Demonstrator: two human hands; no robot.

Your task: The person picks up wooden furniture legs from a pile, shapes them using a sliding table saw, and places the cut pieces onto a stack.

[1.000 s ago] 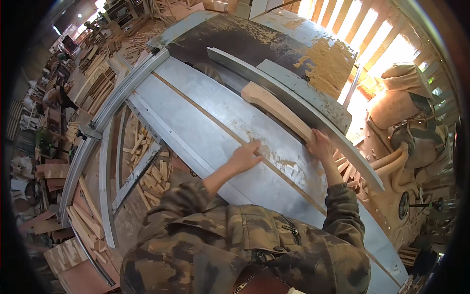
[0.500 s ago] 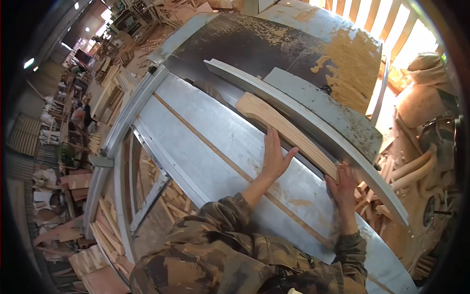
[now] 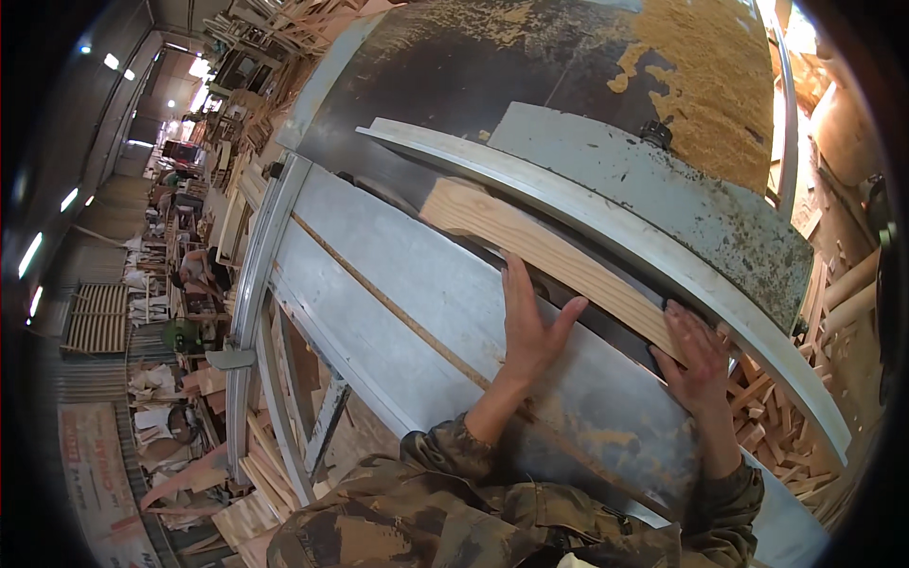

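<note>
A long, slightly curved piece of pale wood [image 3: 554, 254] lies lengthwise beside a straight metal fence [image 3: 587, 194] on a machine table. My left hand [image 3: 532, 327] is open, its fingers stretched forward and thumb spread; the fingertips touch the wood's near side edge. At the wood's right end, my right hand [image 3: 699, 364] has its fingers over the top and its thumb by the near side, holding that end. Beneath both forearms runs a long grey metal table [image 3: 407, 256] with a brown groove. No blade can be made out; the wood and fence hide the gap between them.
A chipped grey-green plate [image 3: 653, 194] with a black knob [image 3: 655, 133] backs the fence. Sawdust [image 3: 701, 76] coats the dark surface beyond. Wood offcuts [image 3: 776, 417] are heaped at right. A metal crossbar [image 3: 265, 256] spans the table's left end. People and stacked timber stand farther left.
The whole view has shifted and come closer to the fence. My right hand's fingers now lie farther over the wood's end. My left hand keeps its fingertips against the wood's edge.
</note>
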